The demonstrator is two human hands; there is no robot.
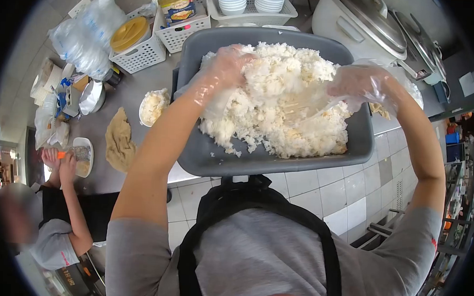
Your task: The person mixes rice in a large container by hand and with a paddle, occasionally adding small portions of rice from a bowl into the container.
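A large grey tub (273,168) holds a big heap of white cooked rice (282,92). My left hand (227,68), in a clear plastic glove, touches the heap's upper left side; its fingertips are blurred and partly lost against the rice. Over the right side of the heap is my right hand (359,83), gloved too, its fingers blurred at the rice. Whether either hand grips rice cannot be made out. Left of the tub stands a small white bowl of rice (154,107), with a crumpled brown cloth (120,140) beside it.
At the left, a co-worker's hands (59,164) hold an orange-handled grater (78,152) over a white dish (90,168). White baskets (137,59) with tubs stand behind, and stacked bowls (233,1) at the back. A large rice cooker (361,26) is at the back right.
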